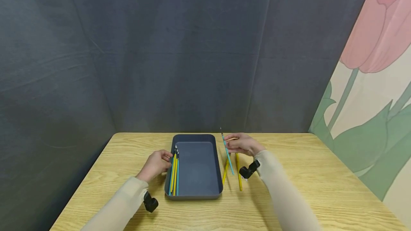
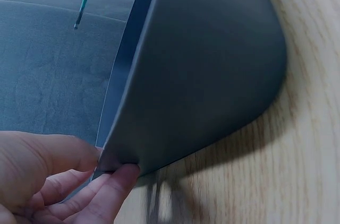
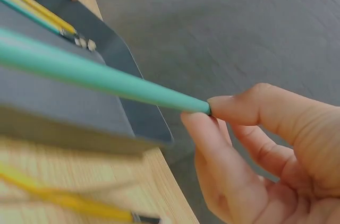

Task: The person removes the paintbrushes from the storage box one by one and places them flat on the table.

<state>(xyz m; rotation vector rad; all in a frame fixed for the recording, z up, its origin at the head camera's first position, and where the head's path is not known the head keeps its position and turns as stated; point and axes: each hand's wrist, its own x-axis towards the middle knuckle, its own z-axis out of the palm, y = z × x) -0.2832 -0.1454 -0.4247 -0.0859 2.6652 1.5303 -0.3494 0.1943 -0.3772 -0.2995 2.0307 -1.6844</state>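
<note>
My right hand (image 1: 242,143) pinches a teal paintbrush (image 1: 229,161) between thumb and fingers, above the table beside the tray's right wall. Its bristle end points to the far side and its handle toward me. In the right wrist view the teal handle (image 3: 106,78) crosses above the tray. My left hand (image 1: 155,165) grips the left wall of the dark grey tray (image 1: 197,168), thumb at the rim and fingertips against the outside. Along the tray's left inside lie several paintbrushes (image 1: 174,177), yellow and teal, bristles away from me.
Two yellow paintbrushes lie on the wooden table right of the tray: one brush (image 1: 226,170) slanted near its wall, another brush (image 1: 239,175) farther right, below my right wrist. A dark grey curtain (image 1: 192,52) hangs behind the table; a flower-patterned wall (image 1: 369,124) stands at right.
</note>
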